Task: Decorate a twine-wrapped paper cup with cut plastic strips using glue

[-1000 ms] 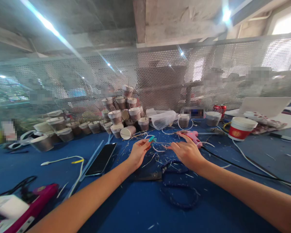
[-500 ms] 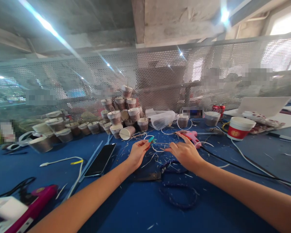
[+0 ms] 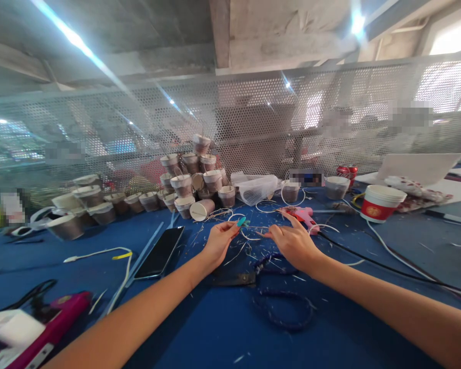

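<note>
My left hand [image 3: 219,243] is closed in a pinch on one end of a thin brownish strand [image 3: 256,227]. A small turquoise patch shows at its thumb tip; whether that is a nail or a separate piece I cannot tell. My right hand [image 3: 294,243] pinches the strand's other end between thumb and finger, some fingers stretched past it. The strand is held roughly level above the table. Below the hands lie scissors [image 3: 284,310] with dark wrapped handles. A pink glue gun [image 3: 305,215] rests just behind my right hand.
Small grey-brown cups [image 3: 182,185] are stacked at the back, with more cups [image 3: 88,197] to the left. A phone [image 3: 161,252] lies by my left forearm. Scraps litter the blue table [image 3: 200,328]. Red-and-white paper cups [image 3: 382,204] and a black cord [image 3: 369,253] are at right.
Both hands stay almost in place, holding the strand. The fingers of my right hand shift slightly along its end. Nothing else on the table has moved.
</note>
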